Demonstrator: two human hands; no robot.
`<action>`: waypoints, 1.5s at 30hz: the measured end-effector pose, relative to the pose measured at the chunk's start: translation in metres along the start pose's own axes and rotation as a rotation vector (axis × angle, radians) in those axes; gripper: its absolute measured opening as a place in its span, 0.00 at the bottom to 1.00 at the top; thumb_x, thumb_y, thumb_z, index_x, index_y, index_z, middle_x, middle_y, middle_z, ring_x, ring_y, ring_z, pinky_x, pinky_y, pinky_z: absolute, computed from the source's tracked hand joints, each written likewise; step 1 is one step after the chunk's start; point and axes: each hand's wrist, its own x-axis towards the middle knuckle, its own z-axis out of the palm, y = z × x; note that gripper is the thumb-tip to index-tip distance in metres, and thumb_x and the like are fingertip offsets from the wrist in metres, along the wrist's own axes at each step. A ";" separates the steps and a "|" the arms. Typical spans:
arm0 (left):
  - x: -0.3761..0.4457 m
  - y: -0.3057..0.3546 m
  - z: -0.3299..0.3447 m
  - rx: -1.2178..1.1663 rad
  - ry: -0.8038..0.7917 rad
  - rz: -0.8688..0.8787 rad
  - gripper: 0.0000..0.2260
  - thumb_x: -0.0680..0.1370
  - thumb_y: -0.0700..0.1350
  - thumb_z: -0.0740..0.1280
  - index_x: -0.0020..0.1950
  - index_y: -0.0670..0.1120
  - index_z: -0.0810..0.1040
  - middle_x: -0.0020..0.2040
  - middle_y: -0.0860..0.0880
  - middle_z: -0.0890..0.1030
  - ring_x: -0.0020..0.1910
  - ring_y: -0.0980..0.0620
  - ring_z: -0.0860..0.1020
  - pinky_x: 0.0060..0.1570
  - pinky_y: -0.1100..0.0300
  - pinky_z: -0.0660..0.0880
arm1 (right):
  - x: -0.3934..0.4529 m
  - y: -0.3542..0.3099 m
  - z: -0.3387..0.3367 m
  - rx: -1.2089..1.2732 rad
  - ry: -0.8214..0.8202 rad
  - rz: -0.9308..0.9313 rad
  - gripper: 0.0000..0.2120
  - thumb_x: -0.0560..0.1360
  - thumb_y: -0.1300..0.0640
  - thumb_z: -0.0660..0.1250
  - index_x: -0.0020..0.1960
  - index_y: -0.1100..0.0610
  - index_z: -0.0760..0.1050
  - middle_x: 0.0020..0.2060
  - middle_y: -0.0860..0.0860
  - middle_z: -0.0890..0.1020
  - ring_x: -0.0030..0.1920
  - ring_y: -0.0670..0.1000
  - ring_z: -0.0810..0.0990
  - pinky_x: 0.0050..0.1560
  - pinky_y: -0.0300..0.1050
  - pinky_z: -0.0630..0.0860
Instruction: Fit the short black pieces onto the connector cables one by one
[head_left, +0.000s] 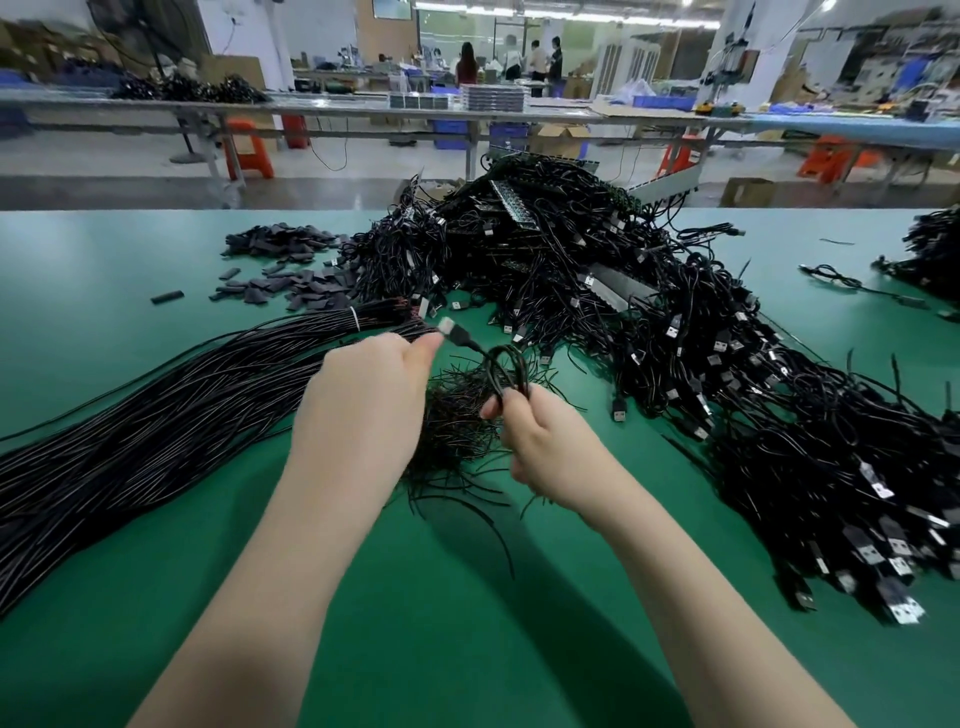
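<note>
Green counter (156, 249) carries everything, laid out by stock type within arm's reach. Biggest item: the heap of connector cables (649, 332) spilling from centre back down the right side, USB plugs showing all over it; probably the supply pile, though done or undone can't be told. Left side: a long bundle of straight black cables (145, 431) held by a pale tie (355, 318) near its far end, which keeps the ends lined up. Back left: loose pile of short black pieces (291, 270), flat and scattered, just beside the heap, likely so one can be picked at a time. Between the hands: a small tangle of thin black strands (457, 431) on the counter, what they are is unclear.

Held cable (501, 369): coiled into a loop, lifted off the counter. Right hand (540, 441) grips the gathered loop, fingers curled round it, so slack stays out of the way. Left hand (363, 410) pinches just behind the USB plug (451, 328), plug end pointing away and free. No black piece visible on it yet; fitting looks not yet started for this cable.
</note>
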 end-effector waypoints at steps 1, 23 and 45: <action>0.001 -0.001 0.002 0.040 0.063 0.070 0.15 0.83 0.53 0.58 0.59 0.46 0.79 0.48 0.47 0.83 0.46 0.48 0.80 0.47 0.51 0.77 | 0.002 0.006 -0.003 0.079 -0.033 0.080 0.13 0.82 0.57 0.49 0.44 0.52 0.71 0.26 0.44 0.68 0.24 0.46 0.65 0.26 0.38 0.61; -0.043 -0.030 0.055 0.434 -0.462 0.668 0.14 0.85 0.52 0.51 0.62 0.50 0.73 0.55 0.52 0.75 0.47 0.48 0.80 0.43 0.52 0.77 | -0.002 0.046 -0.035 0.163 -0.777 0.324 0.21 0.81 0.39 0.53 0.47 0.52 0.77 0.30 0.47 0.68 0.25 0.45 0.62 0.25 0.35 0.59; -0.033 -0.052 0.098 -0.212 -0.055 0.110 0.16 0.83 0.48 0.56 0.64 0.40 0.75 0.59 0.46 0.80 0.54 0.46 0.79 0.53 0.45 0.75 | 0.019 0.084 -0.005 -0.676 0.223 0.052 0.09 0.78 0.47 0.66 0.49 0.51 0.80 0.43 0.46 0.74 0.48 0.50 0.74 0.41 0.43 0.70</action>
